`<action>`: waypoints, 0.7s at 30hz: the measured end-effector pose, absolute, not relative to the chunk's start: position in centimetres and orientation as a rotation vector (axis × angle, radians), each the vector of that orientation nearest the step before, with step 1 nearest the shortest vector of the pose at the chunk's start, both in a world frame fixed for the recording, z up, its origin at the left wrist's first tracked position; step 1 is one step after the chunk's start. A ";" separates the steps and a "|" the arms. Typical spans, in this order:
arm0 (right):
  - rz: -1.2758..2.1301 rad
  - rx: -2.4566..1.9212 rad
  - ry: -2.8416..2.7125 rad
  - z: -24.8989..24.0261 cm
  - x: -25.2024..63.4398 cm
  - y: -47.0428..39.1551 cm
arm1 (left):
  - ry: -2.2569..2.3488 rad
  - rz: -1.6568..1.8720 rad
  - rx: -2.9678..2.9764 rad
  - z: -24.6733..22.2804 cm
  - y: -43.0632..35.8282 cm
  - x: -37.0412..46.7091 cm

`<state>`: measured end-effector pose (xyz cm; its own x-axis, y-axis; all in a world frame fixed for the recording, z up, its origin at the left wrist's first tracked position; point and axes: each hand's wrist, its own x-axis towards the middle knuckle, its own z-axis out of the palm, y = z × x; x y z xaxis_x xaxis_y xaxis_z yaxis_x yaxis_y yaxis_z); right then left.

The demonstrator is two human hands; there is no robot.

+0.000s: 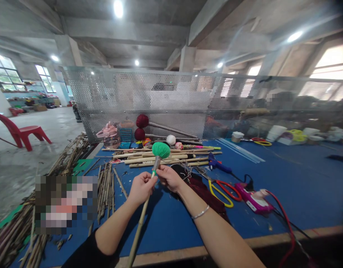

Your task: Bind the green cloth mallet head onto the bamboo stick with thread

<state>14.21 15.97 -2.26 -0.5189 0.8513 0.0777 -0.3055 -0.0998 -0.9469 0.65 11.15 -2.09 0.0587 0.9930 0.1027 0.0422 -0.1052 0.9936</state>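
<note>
Left hand (140,188) fingers closed round thin bamboo stick (139,227) topped by green yarn ball (161,149), just above fingertips. Right hand (168,178) pinches the neck, possibly gripping green thread; view poor.

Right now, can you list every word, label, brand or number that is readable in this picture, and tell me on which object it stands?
None: no text can be read.
The stick with the green ball, held by the left hand and right hand, shows no label.
The pink glue gun shows no readable brand.
The scissors carry no visible marking.
The pixelated patch is unreadable.
</note>
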 end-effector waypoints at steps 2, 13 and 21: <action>1.820 -0.613 -1.298 -2.0 14.4 15.9 | 1.089 1.203 1.311 -1.9 11.0 0.7; 1.669 -0.753 -1.338 -2.6 14.2 16.2 | 1.121 1.140 1.344 -2.5 11.3 0.3; 1.686 -0.725 -1.362 -2.8 14.3 16.4 | 1.198 1.277 1.472 -2.1 11.2 0.2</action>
<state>14.30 16.40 -2.83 -0.4891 0.8700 0.0629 -0.2441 -0.0673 -0.9674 0.22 11.22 -2.15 0.0293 0.9793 0.2003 0.1373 -0.2024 0.9696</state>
